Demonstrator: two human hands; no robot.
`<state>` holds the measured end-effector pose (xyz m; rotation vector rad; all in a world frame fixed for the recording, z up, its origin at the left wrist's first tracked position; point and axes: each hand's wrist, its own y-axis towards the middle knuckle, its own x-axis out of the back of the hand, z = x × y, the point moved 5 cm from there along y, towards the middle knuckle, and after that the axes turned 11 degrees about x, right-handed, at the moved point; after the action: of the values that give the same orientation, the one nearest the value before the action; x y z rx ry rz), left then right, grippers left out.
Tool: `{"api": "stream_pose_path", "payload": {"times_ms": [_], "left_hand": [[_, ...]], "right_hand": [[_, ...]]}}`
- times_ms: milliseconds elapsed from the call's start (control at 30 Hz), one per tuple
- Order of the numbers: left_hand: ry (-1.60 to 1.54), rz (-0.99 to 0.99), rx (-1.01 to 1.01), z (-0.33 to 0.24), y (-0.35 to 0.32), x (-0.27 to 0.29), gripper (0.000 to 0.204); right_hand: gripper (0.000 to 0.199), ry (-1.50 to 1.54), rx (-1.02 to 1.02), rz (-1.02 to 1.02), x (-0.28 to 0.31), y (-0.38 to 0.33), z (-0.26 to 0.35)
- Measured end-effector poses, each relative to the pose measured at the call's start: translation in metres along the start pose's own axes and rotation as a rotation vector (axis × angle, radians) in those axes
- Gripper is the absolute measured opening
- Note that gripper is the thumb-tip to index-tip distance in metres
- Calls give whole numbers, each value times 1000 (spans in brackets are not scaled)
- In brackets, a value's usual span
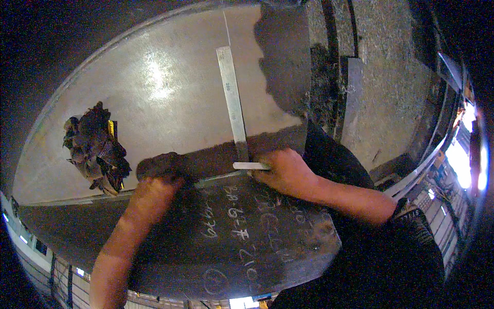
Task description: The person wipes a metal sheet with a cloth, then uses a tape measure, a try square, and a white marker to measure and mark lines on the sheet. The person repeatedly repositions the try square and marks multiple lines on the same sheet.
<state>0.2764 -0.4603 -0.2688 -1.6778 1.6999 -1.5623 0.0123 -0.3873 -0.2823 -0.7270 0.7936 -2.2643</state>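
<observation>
A flat white stick of marking chalk (249,166) is pinched in my right hand (285,169), pointing left. Just beyond those fingers lies the near end of a steel ruler (233,98), which stretches away across a large smooth metal plate (180,113). A thin pale line runs on the plate from the ruler's far end. My left hand (160,186) rests at the plate's near edge, left of the ruler; its fingers are dark with shadow and cannot be made out. Both hands cast shadows on the plate.
A crumpled dark bundle, seemingly worn work gloves (98,149), with a yellow patch, sits on the plate at left. Nearer me is a dark metal surface (170,247) bearing handwritten chalk marks. Rough ground (391,103) and a grey metal strip (352,87) show at right.
</observation>
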Motion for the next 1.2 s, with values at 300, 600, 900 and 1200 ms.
{"api": "stream_pose_path", "payload": {"times_ms": [300,600,900,1200], "left_hand": [[-41,180,78,-1,8,16,29],[-69,1,-42,0,8,12,34],[6,-29,-51,-5,8,16,30],[-16,-71,-41,-14,12,22,26]], "right_hand": [[30,-23,36,26,-3,3,-2],[29,-30,-9,11,-4,4,0],[25,22,53,-23,-4,3,-2],[34,40,19,31,-1,4,-4]]}}
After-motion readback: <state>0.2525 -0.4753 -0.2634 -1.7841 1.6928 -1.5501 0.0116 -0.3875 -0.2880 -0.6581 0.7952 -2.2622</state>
